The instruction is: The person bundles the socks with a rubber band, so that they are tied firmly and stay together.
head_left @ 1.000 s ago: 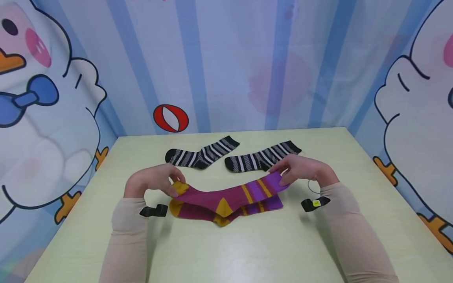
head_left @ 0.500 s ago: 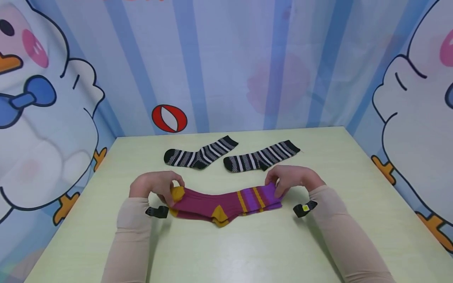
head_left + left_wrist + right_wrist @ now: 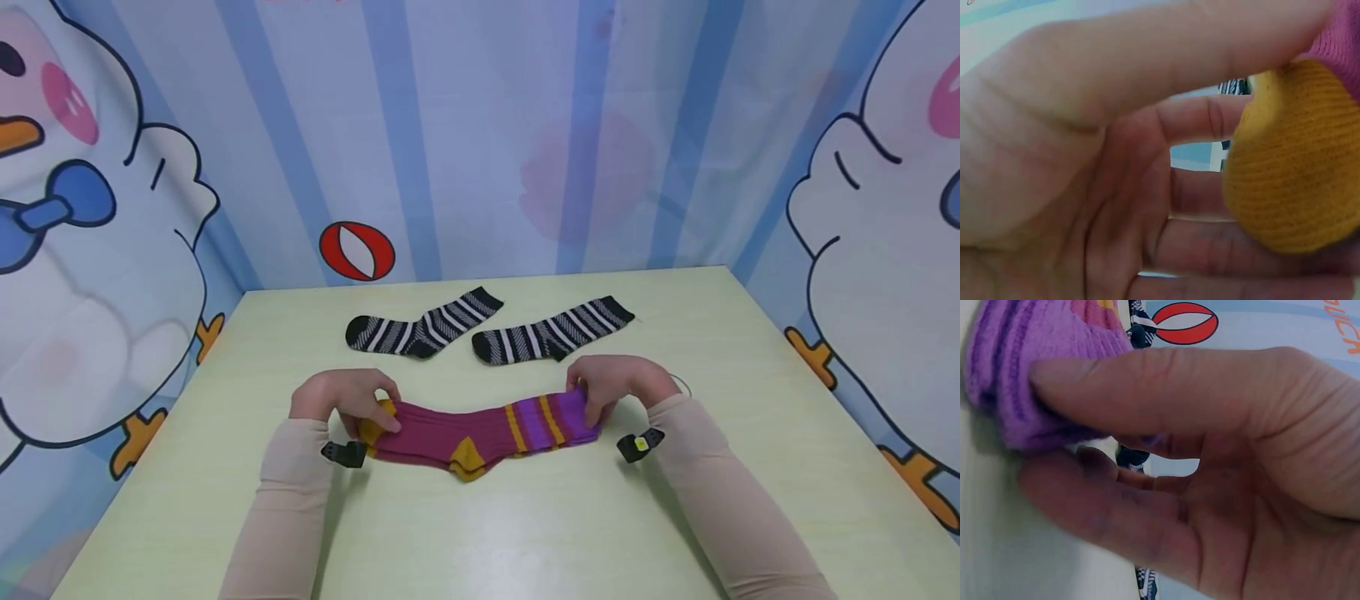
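Note:
Two maroon socks with yellow toes and heels and purple striped cuffs lie one on top of the other; the upper maroon sock (image 3: 438,427) nearly covers the lower one. My left hand (image 3: 351,397) is at the toe end. In the left wrist view, its thumb lies over the yellow toe (image 3: 1300,162) with the fingers behind it. At the other end, my right hand (image 3: 611,383) holds the purple cuff (image 3: 1054,381), thumb on top. The fingers below the cuff are partly hidden in the right wrist view.
Two black-and-white striped socks lie behind the maroon pair, one at the left (image 3: 423,327) and one at the right (image 3: 553,333). All rest on a pale table (image 3: 480,542). A printed curtain (image 3: 480,150) stands along its back and sides.
The upper maroon sock, held at both ends, has come down onto the lower one and now lines up with it. Both hands have lowered, the left shifting slightly right.

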{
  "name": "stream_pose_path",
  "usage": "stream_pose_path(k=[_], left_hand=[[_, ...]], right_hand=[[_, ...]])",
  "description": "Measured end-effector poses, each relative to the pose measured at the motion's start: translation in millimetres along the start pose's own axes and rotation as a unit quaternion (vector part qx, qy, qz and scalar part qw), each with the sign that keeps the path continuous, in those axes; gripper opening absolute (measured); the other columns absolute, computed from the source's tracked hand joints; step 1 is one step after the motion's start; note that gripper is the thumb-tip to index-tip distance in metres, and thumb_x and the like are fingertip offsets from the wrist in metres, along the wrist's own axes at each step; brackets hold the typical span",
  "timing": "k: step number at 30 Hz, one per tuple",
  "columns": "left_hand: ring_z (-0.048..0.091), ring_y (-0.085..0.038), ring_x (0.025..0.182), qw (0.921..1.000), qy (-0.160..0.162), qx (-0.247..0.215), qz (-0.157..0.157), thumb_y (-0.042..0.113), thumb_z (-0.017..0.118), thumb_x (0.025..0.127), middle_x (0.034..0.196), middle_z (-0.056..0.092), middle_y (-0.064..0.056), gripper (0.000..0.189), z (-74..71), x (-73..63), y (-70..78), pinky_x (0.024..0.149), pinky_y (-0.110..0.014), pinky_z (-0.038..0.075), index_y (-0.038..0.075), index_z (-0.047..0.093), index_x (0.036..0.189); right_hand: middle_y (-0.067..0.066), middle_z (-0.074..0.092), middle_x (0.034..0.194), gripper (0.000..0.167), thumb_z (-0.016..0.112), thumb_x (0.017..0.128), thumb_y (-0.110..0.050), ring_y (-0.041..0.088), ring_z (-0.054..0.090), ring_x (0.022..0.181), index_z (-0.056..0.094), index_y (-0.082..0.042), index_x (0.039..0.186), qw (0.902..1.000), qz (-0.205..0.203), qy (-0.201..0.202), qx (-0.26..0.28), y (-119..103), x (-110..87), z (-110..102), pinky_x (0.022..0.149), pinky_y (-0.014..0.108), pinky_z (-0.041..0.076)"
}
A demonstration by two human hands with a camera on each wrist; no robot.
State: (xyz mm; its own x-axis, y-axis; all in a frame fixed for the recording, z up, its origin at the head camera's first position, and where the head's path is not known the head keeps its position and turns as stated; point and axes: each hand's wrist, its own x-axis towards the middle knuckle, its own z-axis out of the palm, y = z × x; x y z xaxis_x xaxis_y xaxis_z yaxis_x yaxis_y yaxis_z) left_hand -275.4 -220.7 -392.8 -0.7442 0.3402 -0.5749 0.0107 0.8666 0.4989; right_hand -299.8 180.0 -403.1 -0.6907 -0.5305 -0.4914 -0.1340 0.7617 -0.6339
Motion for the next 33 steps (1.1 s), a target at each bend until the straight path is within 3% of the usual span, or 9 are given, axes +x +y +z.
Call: stream_pose_path(k=[4, 8, 12, 17, 23, 28, 33], left_hand=[[0.065, -0.021, 0.082, 0.9997, 0.011, 0.019, 0.007, 0.023, 0.077, 0.089, 0.107, 0.059, -0.009, 0.035, -3.5, 1.3, -1.5, 0.068, -0.036, 0.058, 0.007, 0.065, 0.118], [0.059, -0.022, 0.089, 0.9985, 0.024, 0.047, 0.012, 0.024, 0.080, 0.086, 0.103, 0.062, -0.007, 0.030, -6.8, 2.0, -2.3, 0.075, -0.038, 0.056, 0.009, 0.066, 0.108], [0.056, -0.021, 0.089, 0.9977, 0.032, 0.059, 0.012, 0.028, 0.080, 0.086, 0.098, 0.061, -0.006, 0.027, -7.9, 1.6, -2.9, 0.075, -0.038, 0.054, 0.010, 0.065, 0.101], [0.057, -0.021, 0.083, 0.9984, 0.032, 0.041, 0.022, 0.024, 0.073, 0.092, 0.093, 0.060, -0.007, 0.018, -7.7, 1.5, -5.0, 0.073, -0.036, 0.054, 0.011, 0.064, 0.100], [0.061, -0.020, 0.079, 0.9978, 0.033, 0.013, 0.055, 0.009, 0.073, 0.091, 0.093, 0.062, -0.009, 0.015, -6.0, 7.7, -4.6, 0.077, -0.035, 0.053, 0.007, 0.062, 0.101], [0.059, -0.020, 0.077, 0.9947, 0.052, -0.008, 0.088, 0.003, 0.071, 0.091, 0.091, 0.061, -0.010, 0.013, -5.1, 14.7, -4.3, 0.071, -0.033, 0.054, 0.005, 0.061, 0.099], [0.057, -0.021, 0.079, 0.9931, 0.055, -0.023, 0.101, -0.001, 0.068, 0.092, 0.094, 0.059, -0.011, 0.011, -4.0, 19.6, -4.0, 0.071, -0.033, 0.053, 0.005, 0.061, 0.099]], right_hand=[[0.011, 0.061, 0.103, 0.033, 0.081, 0.078, -0.004, 0.021, 0.065, 0.083, 0.060, -0.002, 0.103, 0.9997, -0.006, 0.015, -0.020, -2, -3.9, -3, 0.071, 0.036, 0.058], [0.010, 0.061, 0.099, 0.024, 0.074, 0.091, -0.021, 0.023, 0.065, 0.082, 0.059, -0.003, 0.099, 0.9994, -0.018, 0.025, -0.018, 0, -2.7, -5, 0.073, 0.037, 0.057], [0.009, 0.060, 0.094, 0.017, 0.064, 0.098, -0.020, 0.021, 0.064, 0.082, 0.058, -0.004, 0.097, 0.9987, -0.031, 0.041, -0.006, 4, 2.8, -4, 0.074, 0.036, 0.056], [0.010, 0.060, 0.094, 0.010, 0.066, 0.094, -0.007, 0.020, 0.065, 0.080, 0.059, -0.002, 0.096, 0.9975, -0.040, 0.050, 0.030, 9, 5.3, -5, 0.073, 0.036, 0.057], [0.013, 0.059, 0.092, 0.020, 0.075, 0.084, 0.002, 0.023, 0.065, 0.080, 0.058, 0.003, 0.094, 0.9942, -0.031, 0.046, 0.092, 8, 1.9, -8, 0.073, 0.039, 0.058], [0.012, 0.059, 0.090, 0.021, 0.077, 0.082, 0.002, 0.022, 0.064, 0.079, 0.059, 0.003, 0.092, 0.9966, -0.013, 0.029, 0.076, 11, -3.1, -13, 0.072, 0.039, 0.058], [0.012, 0.058, 0.091, 0.020, 0.077, 0.082, 0.001, 0.023, 0.065, 0.079, 0.060, 0.002, 0.092, 0.9980, 0.006, 0.018, 0.060, 15, -5.7, -15, 0.072, 0.038, 0.058]])
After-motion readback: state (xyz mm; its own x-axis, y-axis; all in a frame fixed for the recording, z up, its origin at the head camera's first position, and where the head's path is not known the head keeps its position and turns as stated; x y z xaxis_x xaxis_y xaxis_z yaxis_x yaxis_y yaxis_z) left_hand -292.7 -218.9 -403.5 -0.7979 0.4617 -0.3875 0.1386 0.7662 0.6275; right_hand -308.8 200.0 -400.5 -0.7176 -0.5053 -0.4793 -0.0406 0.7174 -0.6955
